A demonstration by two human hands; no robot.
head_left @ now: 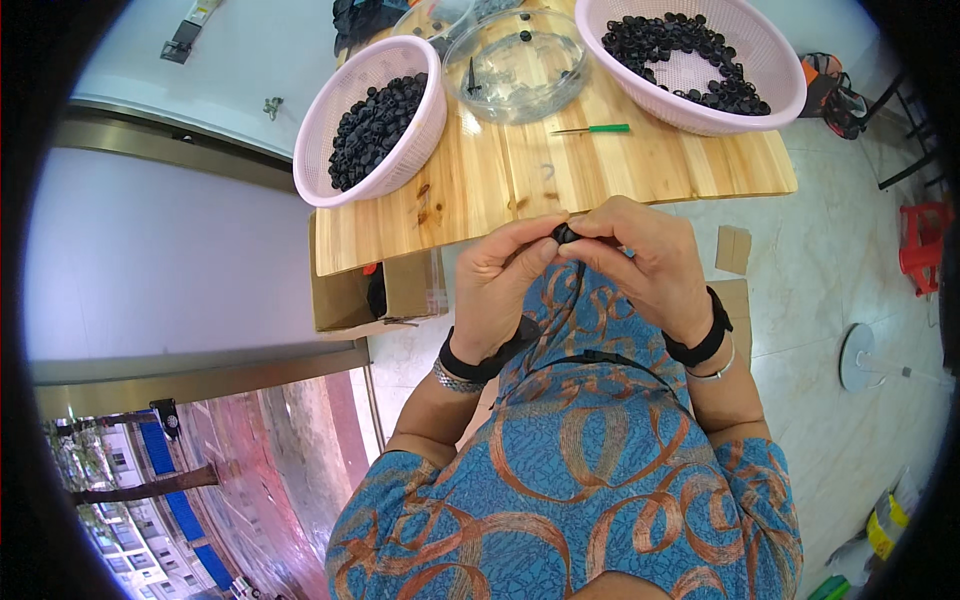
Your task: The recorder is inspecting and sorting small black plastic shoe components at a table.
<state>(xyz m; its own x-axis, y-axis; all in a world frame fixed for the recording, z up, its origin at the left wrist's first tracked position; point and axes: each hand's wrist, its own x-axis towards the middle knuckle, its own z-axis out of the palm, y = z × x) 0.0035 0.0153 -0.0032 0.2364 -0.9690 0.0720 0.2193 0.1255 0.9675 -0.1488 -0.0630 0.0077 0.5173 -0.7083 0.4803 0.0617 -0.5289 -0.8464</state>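
Small black part (565, 234) sits pinched between both hands, just off the near edge of the wooden table (480, 195), above the person's lap. The left hand (495, 285) and the right hand (655, 265) share this one piece, thumbs and forefingers closed on it from either side. It is so little that fingertips probably give better control than a full grip, and gripping from two sides likely lets it be turned or pressed; the fingers hide its exact shape.

On the table's left stands a pink basket (428, 140) heaped with black pieces (375, 130); at the far right, a wider pink basin (780, 60) holds more pieces (735, 95), ringed around a bare middle. Both seem set to the sides to be within reach while the near middle serves the hands. Between them lies a thin tool with a green handle (609, 128), its shaft pointing left, and just beyond it a round clear tray (515, 112) with a few dark bits.

Both forearms angle inward from the near side, elbows out left and right, wrists raised slightly and bent so the fingertips meet centrally. Dark bands circle both wrists; the remaining fingers of each hand curl or lie behind.
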